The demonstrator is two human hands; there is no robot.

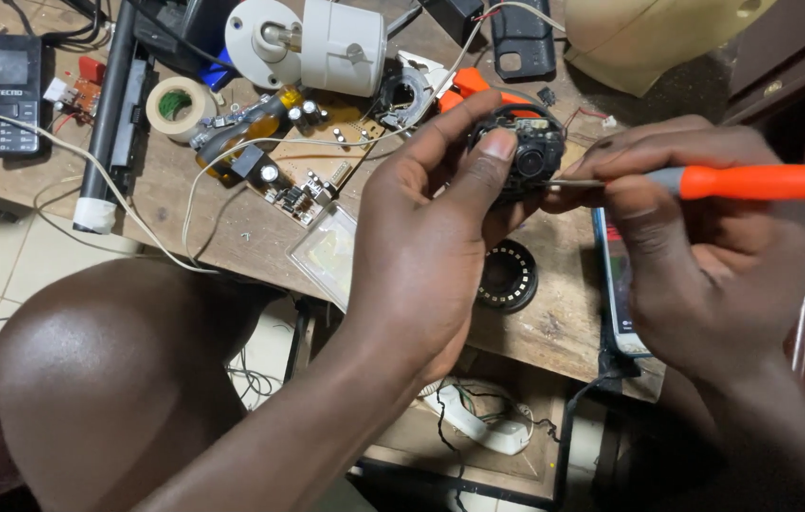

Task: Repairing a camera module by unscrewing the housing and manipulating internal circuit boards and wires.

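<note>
Our left hand (pixel 421 237) covers most of the small camera module (pixel 521 156), so we see only its lens side. Right of the module, the screwdriver (pixel 753 181) runs off the picture's edge and its tip is too thin to place. Below the module, our right hand (pixel 706 256) hides much of a phone (pixel 616 284) on the worktop (pixel 251 228).

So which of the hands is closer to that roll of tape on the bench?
Left. The left hand, gripping the small black camera module, is nearer the tape roll; the right hand, holding the orange-handled screwdriver, is farther off.
</note>
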